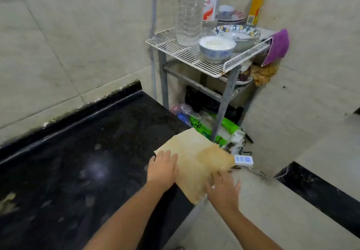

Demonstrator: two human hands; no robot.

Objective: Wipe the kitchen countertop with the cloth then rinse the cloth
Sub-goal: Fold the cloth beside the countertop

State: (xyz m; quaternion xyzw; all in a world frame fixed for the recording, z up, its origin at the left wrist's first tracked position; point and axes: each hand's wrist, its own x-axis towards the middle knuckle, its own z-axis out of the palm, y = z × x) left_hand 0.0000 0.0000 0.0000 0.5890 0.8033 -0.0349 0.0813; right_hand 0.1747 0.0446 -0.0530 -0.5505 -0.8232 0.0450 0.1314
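Single head-worn wide-angle view, looking forward and down, close over the bench corner, toward the tiled wall.

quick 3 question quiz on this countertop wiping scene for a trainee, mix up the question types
1. True or false: the cloth lies wholly on the black countertop.
2. Which hand lies flat on the cloth? A) left hand B) right hand
3. Fill in: the purple rag hangs from the wire ____.

Key
1. False: it overhangs the corner.
2. A; the right hand is at the overhanging edge, beyond the counter.
3. rack
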